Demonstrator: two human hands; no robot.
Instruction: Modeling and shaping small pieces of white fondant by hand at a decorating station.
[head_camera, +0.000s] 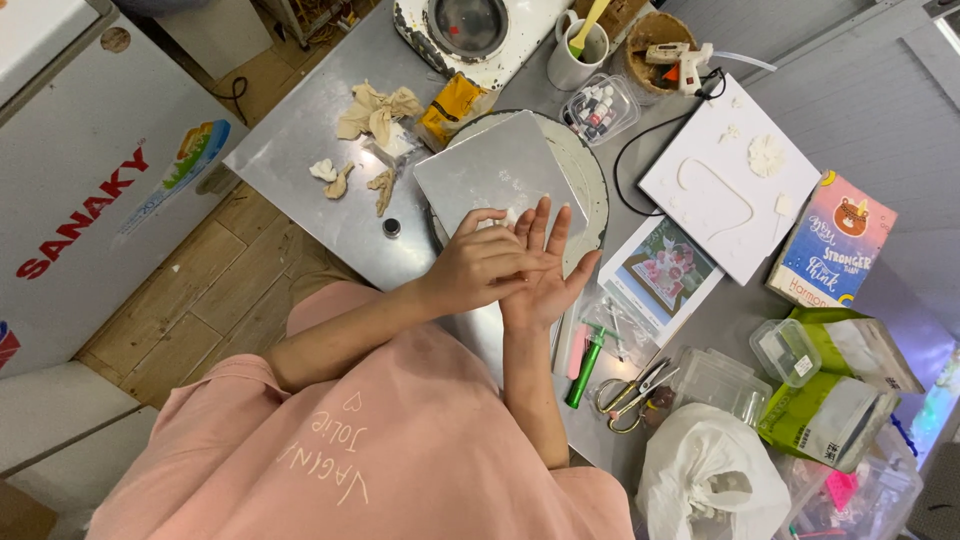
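Over a grey tile (495, 170), left hand (480, 262) presses flat against right hand (545, 280).
Both hands lie open; whether something soft sits between the palms cannot be told; stiff tile, lift by edges.

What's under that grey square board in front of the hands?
The grey square board lies on a round white turntable, whose rim shows along the right side. The hands press together over the board's near corner, so whatever lies beneath them is hidden.

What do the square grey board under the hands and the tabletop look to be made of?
Square grey board: probably metal or coated plate, dull matte with whitish smears. Tabletop: looks like brushed sheet metal, showing soft reflections and a bent edge.
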